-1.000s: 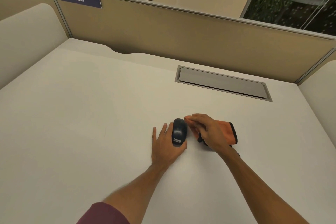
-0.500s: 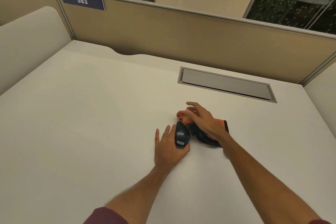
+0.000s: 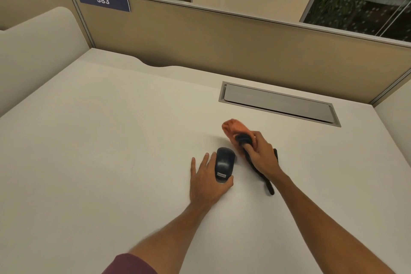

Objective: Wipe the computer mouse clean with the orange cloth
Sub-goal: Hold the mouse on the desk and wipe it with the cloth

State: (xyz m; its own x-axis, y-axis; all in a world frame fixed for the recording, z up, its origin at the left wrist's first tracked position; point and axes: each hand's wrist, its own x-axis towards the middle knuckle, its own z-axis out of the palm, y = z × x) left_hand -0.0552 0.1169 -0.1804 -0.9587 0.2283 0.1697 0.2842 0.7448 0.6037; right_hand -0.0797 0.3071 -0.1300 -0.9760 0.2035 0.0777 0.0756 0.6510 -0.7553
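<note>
On the smooth desk [image 3: 111, 140], spread left hand [image 3: 205, 184] touches rounded mouse [image 3: 224, 163]; right hand [image 3: 262, 155] grips bunched cloth [image 3: 233, 128].

An office cubicle: white desk [image 3: 111, 140] with cable hatch [image 3: 278, 104], beige partition [image 3: 200, 40], numbered plate "383" [image 3: 102, 0].

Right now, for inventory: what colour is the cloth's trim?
Black trim on orange cloth; head view.

Left hand [image 3: 205, 181] flat — fingers spread, right hand [image 3: 262, 155] (forearm bare) gripping orange cloth [image 3: 234, 128]
</note>
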